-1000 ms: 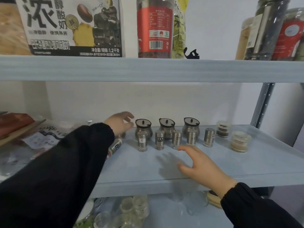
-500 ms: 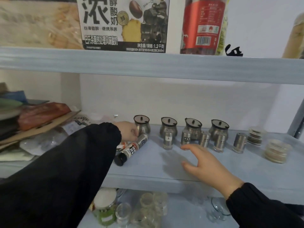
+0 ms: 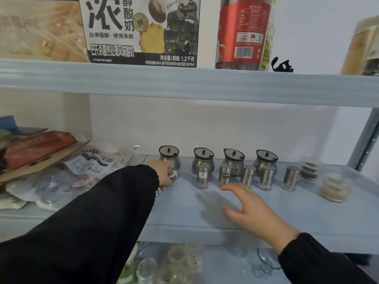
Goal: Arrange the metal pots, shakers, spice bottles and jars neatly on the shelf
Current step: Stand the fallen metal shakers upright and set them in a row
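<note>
Four lidded metal pots stand in a row at the back of the pale blue shelf (image 3: 184,212), the leftmost pot (image 3: 169,157) just behind my left hand (image 3: 164,174). Several steel shakers line up in front of them, from one shaker (image 3: 202,175) to the rightmost shaker (image 3: 291,177). My left hand is closed around a spice bottle (image 3: 174,175) lying on its side, and my sleeve hides most of it. My right hand (image 3: 252,208) hovers open above the shelf front, just before the shakers. Two squat jars (image 3: 334,187) stand at the right.
Food packets and a cardboard piece (image 3: 51,160) pile up on the shelf's left. The upper shelf carries a printed carton (image 3: 141,29) and a red-labelled jar (image 3: 244,31). Glass jars (image 3: 180,261) crowd the shelf below. A metal upright (image 3: 363,140) bounds the right side.
My left hand has dropped from beside the pots onto the lying spice bottle and closed on it. My right hand stays open in about the same place. The view has shifted.
</note>
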Available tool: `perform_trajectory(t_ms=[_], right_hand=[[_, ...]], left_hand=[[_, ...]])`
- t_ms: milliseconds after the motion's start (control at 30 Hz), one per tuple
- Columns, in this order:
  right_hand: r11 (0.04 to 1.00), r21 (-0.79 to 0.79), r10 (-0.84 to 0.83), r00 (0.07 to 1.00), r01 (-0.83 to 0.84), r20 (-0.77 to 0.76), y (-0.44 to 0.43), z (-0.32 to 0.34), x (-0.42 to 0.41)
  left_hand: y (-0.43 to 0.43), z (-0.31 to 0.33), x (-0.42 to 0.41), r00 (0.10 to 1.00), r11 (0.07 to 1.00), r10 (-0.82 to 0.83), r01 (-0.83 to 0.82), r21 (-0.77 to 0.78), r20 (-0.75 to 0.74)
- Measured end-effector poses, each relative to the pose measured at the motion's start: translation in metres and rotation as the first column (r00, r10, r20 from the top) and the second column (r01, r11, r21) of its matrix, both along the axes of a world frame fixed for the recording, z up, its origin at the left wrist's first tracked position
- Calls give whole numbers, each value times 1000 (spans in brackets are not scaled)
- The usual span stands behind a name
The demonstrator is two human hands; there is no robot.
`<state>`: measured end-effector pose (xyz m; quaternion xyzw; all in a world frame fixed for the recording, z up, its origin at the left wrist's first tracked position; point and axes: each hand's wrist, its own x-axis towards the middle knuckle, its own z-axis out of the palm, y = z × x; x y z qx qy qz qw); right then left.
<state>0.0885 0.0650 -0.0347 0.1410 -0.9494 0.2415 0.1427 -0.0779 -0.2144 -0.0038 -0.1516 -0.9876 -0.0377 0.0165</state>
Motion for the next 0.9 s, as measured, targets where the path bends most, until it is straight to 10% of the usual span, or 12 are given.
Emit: perform_trajectory(t_ms=[900], right_hand=[[998,-67,7,1000,-8,-19,7,2,3]], left_hand=[[12,29,7,985,906,-172,167,389,-24]])
